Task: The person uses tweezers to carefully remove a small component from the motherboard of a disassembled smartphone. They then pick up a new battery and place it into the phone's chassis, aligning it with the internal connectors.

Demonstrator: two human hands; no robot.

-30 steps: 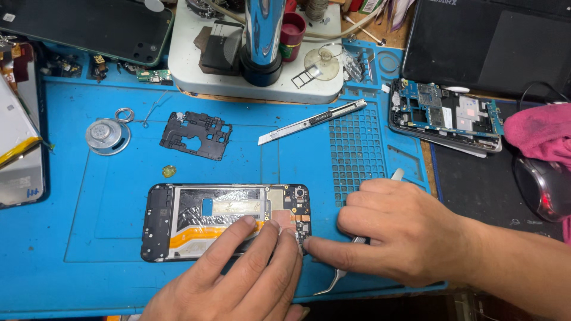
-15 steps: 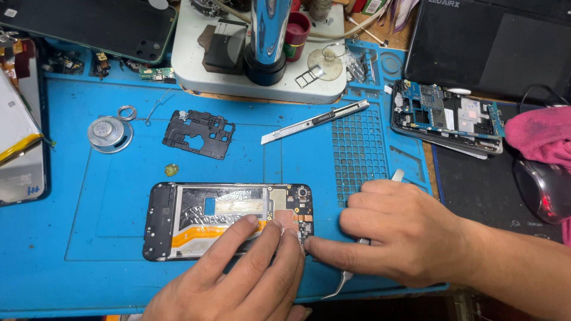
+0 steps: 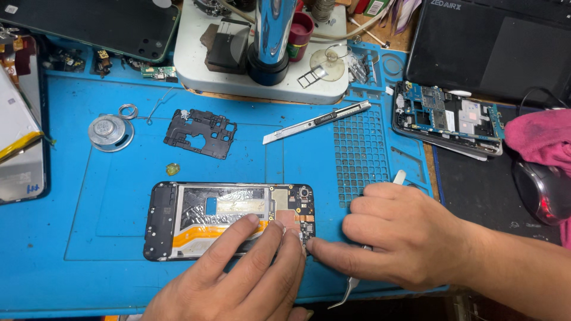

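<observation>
An opened phone frame (image 3: 178, 221) with its back off lies flat on the blue repair mat (image 3: 89, 196). My left hand (image 3: 238, 279) rests on its lower right part, fingers pressing down beside the circuit board (image 3: 297, 205). My right hand (image 3: 404, 238) is closed around metal tweezers (image 3: 345, 291), and its thumb tip touches the phone's right edge next to my left fingertips. The tweezers' white end sticks out above my knuckles.
A black plastic cover (image 3: 199, 132), a round speaker (image 3: 108, 131) and a utility knife (image 3: 318, 121) lie on the mat. A microscope base (image 3: 262, 65) stands behind. A second opened phone (image 3: 446, 119) lies at right, near a pink cloth (image 3: 541, 139) and a mouse (image 3: 544, 190).
Both hands stay on the phone's right end; only slight shifts of the fingers and the view.
</observation>
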